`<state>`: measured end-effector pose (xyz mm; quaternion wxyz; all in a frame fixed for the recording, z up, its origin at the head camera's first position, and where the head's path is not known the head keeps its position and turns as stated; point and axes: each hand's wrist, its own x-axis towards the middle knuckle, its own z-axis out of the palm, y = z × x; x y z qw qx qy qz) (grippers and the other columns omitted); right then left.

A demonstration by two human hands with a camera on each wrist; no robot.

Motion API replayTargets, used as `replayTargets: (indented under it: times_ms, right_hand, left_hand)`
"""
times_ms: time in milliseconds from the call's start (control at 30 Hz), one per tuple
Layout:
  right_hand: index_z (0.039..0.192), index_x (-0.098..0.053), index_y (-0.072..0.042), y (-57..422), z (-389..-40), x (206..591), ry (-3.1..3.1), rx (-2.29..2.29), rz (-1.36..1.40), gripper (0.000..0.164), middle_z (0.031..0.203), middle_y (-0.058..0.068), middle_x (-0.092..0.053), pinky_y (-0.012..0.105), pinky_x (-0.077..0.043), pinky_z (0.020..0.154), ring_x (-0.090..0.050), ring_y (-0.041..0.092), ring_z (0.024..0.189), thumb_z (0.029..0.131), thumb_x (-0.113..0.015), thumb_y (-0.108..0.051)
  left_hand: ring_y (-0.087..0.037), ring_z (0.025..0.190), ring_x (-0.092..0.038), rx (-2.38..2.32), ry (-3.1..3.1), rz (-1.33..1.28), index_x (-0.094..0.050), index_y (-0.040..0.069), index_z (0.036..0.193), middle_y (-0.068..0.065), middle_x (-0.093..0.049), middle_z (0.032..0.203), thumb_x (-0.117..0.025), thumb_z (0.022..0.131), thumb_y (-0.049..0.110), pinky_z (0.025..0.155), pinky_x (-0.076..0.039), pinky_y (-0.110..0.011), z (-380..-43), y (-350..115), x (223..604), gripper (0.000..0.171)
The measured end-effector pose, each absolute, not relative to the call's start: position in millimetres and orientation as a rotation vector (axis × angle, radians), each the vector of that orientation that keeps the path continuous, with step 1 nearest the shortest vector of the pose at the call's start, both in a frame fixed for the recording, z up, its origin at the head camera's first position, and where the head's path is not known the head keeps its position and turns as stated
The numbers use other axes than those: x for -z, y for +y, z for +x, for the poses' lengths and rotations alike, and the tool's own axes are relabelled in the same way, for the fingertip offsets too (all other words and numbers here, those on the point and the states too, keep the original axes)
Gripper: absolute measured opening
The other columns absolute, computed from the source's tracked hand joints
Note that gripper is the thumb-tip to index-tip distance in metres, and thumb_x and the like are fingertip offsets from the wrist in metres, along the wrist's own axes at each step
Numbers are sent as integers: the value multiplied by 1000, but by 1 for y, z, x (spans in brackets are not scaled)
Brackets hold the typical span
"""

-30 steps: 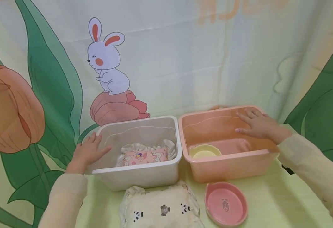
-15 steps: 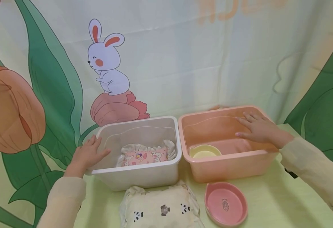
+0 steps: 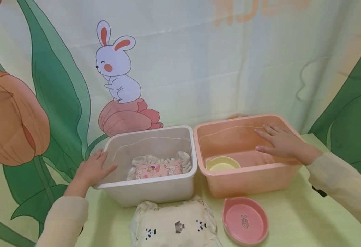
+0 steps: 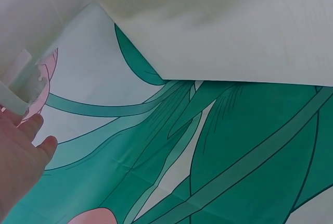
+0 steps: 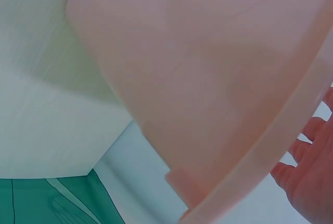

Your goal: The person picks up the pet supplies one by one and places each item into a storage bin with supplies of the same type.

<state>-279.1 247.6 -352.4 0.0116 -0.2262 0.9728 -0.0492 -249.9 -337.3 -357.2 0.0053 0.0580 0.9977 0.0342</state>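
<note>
1. The work in hand looks like steadying or squaring up two bins from their outer ends: the white bin (image 3: 151, 193) on the left, the peach bin (image 3: 251, 183) on the right, side by side on the bench (image 3: 297, 219), their rims touching or nearly so.
2. To do that well, I would bring even, light pressure to both outer rims together, so that neither bin skews. The peach bin's far edge looks set slightly deeper than the white one's, so any straightening should be gentle.
3. Mind what stands close: the cream cushion (image 3: 174, 221) lies just on the near side of the white bin, and the pink dish (image 3: 246, 221) rests near the peach bin's near wall. A bin pulled nearer could nudge either.
4. The pink cushion (image 3: 158, 170) lies inside the white bin, and the yellow dish (image 3: 223, 166) sits in the peach bin's near left corner; a smooth push should keep both settled.
5. The left hand (image 3: 91, 169) is at the white bin's left end, fingers extended and thumb held away; it grips nothing, and whether it touches the rim I cannot tell.
6. The right hand (image 3: 283, 144) is over the peach bin's right end, fingers spread, holding nothing; contact with the rim is likewise unclear.
</note>
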Motion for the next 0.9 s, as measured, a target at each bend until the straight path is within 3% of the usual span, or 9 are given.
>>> replayTargets:
  times_ms: [667,900]
  right_hand:
    - [139,-28,-6,246,-263,350,3036,158,-835,70,142,28,-21,62,-17,99,-17,45,129,87,-43,-51]
    - [138,-30,-5,243,-255,349,3046,201,-852,68,142,27,-21,64,-17,98,-15,44,130,87,-46,-48]
  left_hand:
    - [-47,128,-18,-226,3107,199,-18,-4,139,-29,-16,142,-37,86,57,94,-18,-68,-236,-339,359,83]
    - [-46,127,-21,-206,3124,232,-21,-6,138,-30,-18,141,-37,86,57,92,-22,-67,-228,-336,358,83]
